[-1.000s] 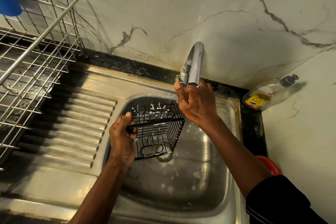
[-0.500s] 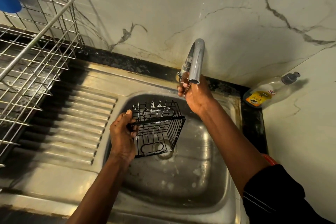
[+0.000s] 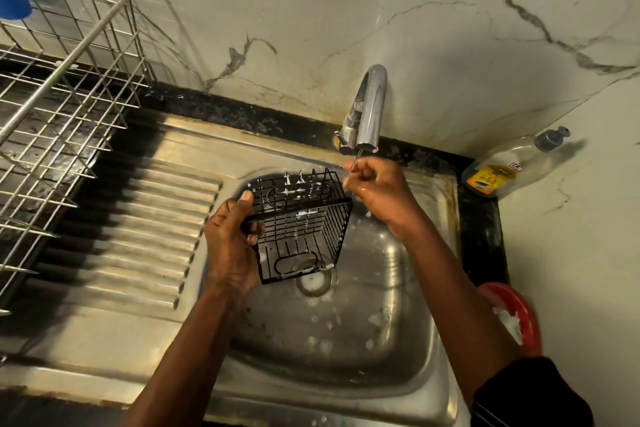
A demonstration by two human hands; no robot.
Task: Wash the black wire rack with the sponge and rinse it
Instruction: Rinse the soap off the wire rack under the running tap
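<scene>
L hand (image 3: 230,246) grips the black wire rack (image 3: 301,225) at its left rim, thumb on top, fingers curled round the wire. The rack hangs tilted over the sink (image 3: 398,340) basin, w/ suds on its far wires. R hand (image 3: 379,191) sits right under the tap spout (image 3: 370,111), fingers curled in, nothing seen in them, a thin stream hitting it. The rack lies just left of and a bit below the R hand, far-right corner almost touching it. Rinse prob. needs the L hand to carry the rack right, under the spout.
</scene>
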